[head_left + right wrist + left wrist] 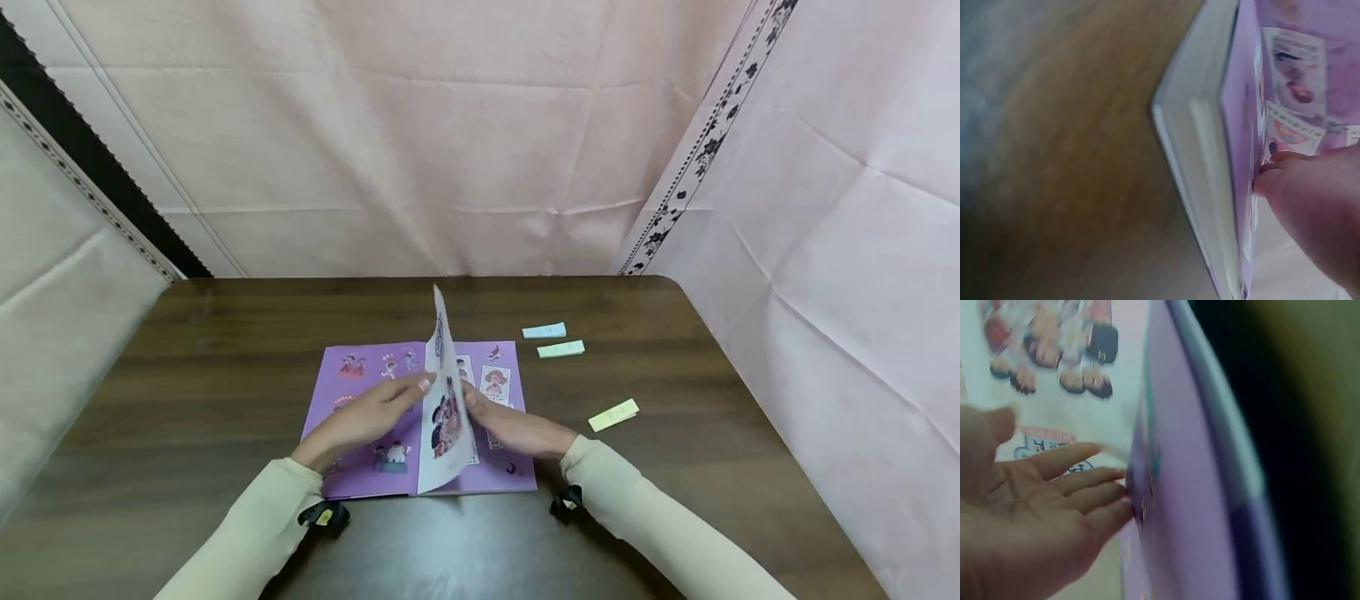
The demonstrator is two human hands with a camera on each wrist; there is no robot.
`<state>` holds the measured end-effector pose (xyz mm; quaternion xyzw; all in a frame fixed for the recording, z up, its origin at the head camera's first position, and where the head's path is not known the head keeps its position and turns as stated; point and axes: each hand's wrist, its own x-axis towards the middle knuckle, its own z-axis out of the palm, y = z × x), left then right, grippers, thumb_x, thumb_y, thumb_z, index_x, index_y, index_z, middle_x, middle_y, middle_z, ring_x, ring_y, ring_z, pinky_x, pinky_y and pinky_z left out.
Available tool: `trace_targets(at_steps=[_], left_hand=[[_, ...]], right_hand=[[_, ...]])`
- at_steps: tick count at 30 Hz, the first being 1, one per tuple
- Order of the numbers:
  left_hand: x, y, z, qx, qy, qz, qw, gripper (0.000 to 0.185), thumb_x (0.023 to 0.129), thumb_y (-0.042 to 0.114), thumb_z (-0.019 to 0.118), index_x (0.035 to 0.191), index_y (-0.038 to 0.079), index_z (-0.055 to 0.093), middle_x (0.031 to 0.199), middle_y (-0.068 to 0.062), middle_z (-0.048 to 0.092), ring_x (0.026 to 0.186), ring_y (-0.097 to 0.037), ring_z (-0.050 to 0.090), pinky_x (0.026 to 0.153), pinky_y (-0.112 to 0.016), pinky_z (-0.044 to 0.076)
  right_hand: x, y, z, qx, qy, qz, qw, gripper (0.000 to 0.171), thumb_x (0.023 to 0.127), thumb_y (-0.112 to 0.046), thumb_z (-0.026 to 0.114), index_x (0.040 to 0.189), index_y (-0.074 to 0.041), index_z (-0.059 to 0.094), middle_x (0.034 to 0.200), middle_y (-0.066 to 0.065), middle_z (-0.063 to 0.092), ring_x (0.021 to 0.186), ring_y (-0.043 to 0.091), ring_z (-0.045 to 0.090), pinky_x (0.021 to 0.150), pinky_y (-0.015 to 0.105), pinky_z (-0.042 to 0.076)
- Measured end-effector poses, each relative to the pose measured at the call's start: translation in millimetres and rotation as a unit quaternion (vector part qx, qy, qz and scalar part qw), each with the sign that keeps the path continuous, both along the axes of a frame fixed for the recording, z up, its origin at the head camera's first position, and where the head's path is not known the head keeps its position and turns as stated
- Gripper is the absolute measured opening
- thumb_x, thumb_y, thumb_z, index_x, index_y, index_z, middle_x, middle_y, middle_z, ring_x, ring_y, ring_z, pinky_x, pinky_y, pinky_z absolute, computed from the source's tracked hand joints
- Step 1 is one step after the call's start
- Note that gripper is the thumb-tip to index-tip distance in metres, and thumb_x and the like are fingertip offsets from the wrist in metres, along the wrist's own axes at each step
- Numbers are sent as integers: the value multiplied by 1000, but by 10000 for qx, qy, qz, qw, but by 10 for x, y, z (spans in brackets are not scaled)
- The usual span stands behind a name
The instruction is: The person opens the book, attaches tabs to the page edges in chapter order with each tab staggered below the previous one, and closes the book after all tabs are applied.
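On the table (pixel 187 375), both hands hold the page (pixel 444 408) upright, edge-on.

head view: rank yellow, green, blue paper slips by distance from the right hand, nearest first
1. Yellow slip, on the table just right of the right hand.
2. Green slip, farther back, right of the book.
3. Blue slip, just behind the green one, farthest.

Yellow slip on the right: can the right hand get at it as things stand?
Probably yes. The yellow slip lies bare on the table, beside the right hand, which rests on the book; nothing lies between.
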<state>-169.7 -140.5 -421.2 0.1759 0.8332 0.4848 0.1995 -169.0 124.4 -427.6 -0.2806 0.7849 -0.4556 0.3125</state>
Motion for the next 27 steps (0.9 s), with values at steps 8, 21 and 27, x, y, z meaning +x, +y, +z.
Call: trace_targets(at_steps=[8, 21, 27], left_hand=[[136, 41, 107, 2160, -1986, 820, 9525, 98, 103, 77, 20, 162, -1, 31, 143, -25, 59, 122, -26, 64, 103, -36, 50], [28, -632, 208, 1659, -1802, 1557, 9570, 46, 111, 31, 55, 128, -12, 59, 92, -7, 78, 78, -20, 77, 71, -36, 65], [84, -1032, 118, 740, -1349, 1560, 9757, 52, 110, 28, 60, 135, -17, 57, 98, -9, 79, 83, -20, 77, 73, -36, 64]], right_hand=[[1, -104, 25, 651, 812, 667, 9923, 78, 106, -71, 30, 169, -40, -4, 178, -1, -3, 163, 19, -1, 130, 51, 14], [97, -208, 35, 1278, 1415, 805, 9784, 78, 106, -70, 35, 169, -44, -2, 178, 5, -1, 163, 31, -7, 129, 60, 5], [109, -297, 24, 1603, 1631, 908, 9692, 82, 106, -68, 40, 171, -33, 5, 178, 8, 1, 162, 35, -10, 130, 57, 0]])
